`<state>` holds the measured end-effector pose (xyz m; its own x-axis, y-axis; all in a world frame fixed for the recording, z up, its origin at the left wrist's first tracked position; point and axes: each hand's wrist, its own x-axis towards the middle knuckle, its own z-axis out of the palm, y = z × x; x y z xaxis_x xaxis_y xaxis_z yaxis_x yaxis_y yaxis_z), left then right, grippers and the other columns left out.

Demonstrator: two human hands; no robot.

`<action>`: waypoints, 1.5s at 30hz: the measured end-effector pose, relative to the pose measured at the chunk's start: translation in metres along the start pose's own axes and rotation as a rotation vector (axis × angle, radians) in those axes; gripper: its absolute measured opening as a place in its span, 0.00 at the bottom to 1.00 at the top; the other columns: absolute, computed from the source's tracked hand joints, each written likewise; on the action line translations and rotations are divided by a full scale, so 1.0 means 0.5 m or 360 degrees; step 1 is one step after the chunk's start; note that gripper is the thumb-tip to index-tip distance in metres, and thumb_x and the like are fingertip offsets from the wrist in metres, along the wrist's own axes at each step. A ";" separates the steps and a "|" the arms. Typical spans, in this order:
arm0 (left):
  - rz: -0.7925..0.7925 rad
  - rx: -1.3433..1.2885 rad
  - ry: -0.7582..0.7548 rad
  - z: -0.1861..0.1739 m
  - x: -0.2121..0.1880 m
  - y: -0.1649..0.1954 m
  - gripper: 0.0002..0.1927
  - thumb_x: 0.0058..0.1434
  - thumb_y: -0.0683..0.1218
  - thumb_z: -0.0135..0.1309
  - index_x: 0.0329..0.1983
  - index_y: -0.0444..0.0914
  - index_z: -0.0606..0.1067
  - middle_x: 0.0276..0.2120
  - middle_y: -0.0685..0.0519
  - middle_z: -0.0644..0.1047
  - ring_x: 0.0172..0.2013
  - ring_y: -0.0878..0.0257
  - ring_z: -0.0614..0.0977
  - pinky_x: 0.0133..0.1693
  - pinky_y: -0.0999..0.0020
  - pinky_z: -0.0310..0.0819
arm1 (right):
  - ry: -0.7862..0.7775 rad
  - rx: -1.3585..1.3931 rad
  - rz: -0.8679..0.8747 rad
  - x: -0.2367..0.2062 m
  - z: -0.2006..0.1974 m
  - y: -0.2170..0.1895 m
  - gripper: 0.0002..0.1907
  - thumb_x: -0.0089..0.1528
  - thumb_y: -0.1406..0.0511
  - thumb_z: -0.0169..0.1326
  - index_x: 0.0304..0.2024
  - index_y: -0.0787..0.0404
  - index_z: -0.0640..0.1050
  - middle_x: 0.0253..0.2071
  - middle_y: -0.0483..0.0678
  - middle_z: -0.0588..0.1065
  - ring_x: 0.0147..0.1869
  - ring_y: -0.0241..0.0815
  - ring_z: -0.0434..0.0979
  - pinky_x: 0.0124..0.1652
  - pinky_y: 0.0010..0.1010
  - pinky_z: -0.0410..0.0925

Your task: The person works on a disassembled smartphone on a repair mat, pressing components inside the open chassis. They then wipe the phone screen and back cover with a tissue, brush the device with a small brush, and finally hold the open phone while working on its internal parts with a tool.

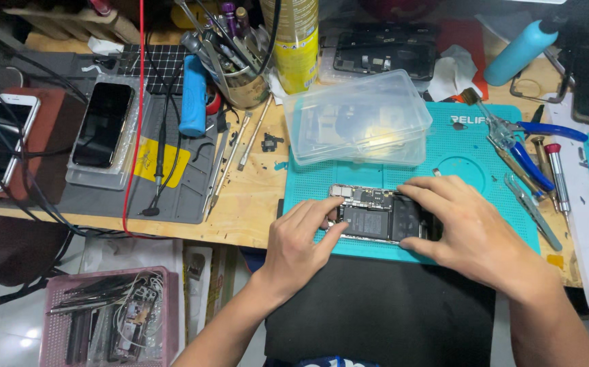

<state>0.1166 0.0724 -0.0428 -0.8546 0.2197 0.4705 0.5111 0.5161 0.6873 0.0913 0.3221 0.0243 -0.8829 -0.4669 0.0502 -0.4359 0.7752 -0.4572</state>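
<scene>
An opened phone (374, 216) with its battery and boards exposed lies on a teal work mat (458, 146) near the front edge of the wooden bench. My left hand (299, 242) rests at the phone's left end, fingertips touching its frame. My right hand (468, 228) covers the phone's right end, fingers pressing on its top side. Neither hand holds a tool. The right part of the phone is hidden under my right hand.
A clear plastic box (357, 119) sits upside down behind the phone. Blue-handled pliers (522, 146), tweezers and screwdrivers lie right. A grey mat (172, 183), tool cup (240, 75), yellow can (293, 42) and a black phone (102, 124) stand left. A pink basket (114, 316) sits below.
</scene>
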 end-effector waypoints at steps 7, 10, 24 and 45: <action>0.0085 -0.0013 0.0038 -0.007 -0.001 0.000 0.17 0.57 0.39 0.65 0.49 0.35 0.77 0.42 0.47 0.81 0.42 0.52 0.84 0.43 0.61 0.78 | 0.0010 0.0030 -0.0075 -0.009 0.006 0.018 0.37 0.44 0.58 0.69 0.54 0.66 0.76 0.56 0.54 0.74 0.58 0.58 0.72 0.63 0.44 0.61; 0.0085 0.0011 0.0015 -0.008 -0.001 0.001 0.15 0.59 0.39 0.65 0.49 0.36 0.78 0.43 0.48 0.82 0.43 0.52 0.84 0.44 0.62 0.79 | 0.0014 0.0037 -0.0096 -0.011 0.007 0.023 0.38 0.44 0.58 0.68 0.54 0.66 0.76 0.57 0.55 0.74 0.59 0.58 0.71 0.63 0.45 0.61; 0.0441 0.0114 -0.0016 0.009 0.119 0.069 0.19 0.57 0.47 0.70 0.49 0.37 0.79 0.40 0.51 0.76 0.34 0.56 0.80 0.36 0.64 0.75 | 0.0699 -0.0061 0.0235 -0.044 -0.040 0.081 0.15 0.60 0.64 0.62 0.46 0.65 0.81 0.46 0.55 0.81 0.47 0.55 0.81 0.46 0.40 0.72; 0.0005 0.0616 -0.0744 -0.090 0.333 0.026 0.54 0.40 0.57 0.73 0.70 0.40 0.64 0.56 0.41 0.70 0.58 0.44 0.69 0.59 0.53 0.63 | 0.0660 0.0101 0.0636 -0.059 -0.073 0.116 0.15 0.58 0.62 0.62 0.45 0.61 0.84 0.41 0.54 0.82 0.38 0.51 0.84 0.39 0.37 0.73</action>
<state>-0.0152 0.0782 0.0694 -0.8476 0.5172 0.1190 0.5184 0.7590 0.3940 0.0858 0.3962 0.0287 -0.9770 0.0722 0.2007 -0.0549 0.8241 -0.5638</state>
